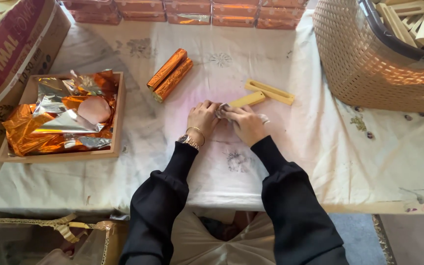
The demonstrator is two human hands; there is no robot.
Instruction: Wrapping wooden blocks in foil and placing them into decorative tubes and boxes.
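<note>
My left hand (202, 119) and my right hand (245, 125) meet at the middle of the white cloth-covered table (320, 162), pinching a crumpled silvery foil sheet (222, 111) around the near end of a yellow bar (247, 99). The bar's far end sticks out uncovered to the upper right. A second yellow bar (270, 92) lies just beyond it. Two bars wrapped in orange foil (170, 74) lie side by side to the upper left of my hands. Black sleeves cover both arms, with a watch and bangle on the left wrist.
A wooden tray (119, 122) of loose orange and silver foil sheets sits at left, beside a cardboard box (11, 54). A woven basket (369, 64) of unwrapped pale bars stands at the upper right. Rows of orange-wrapped packs (187, 12) line the far edge.
</note>
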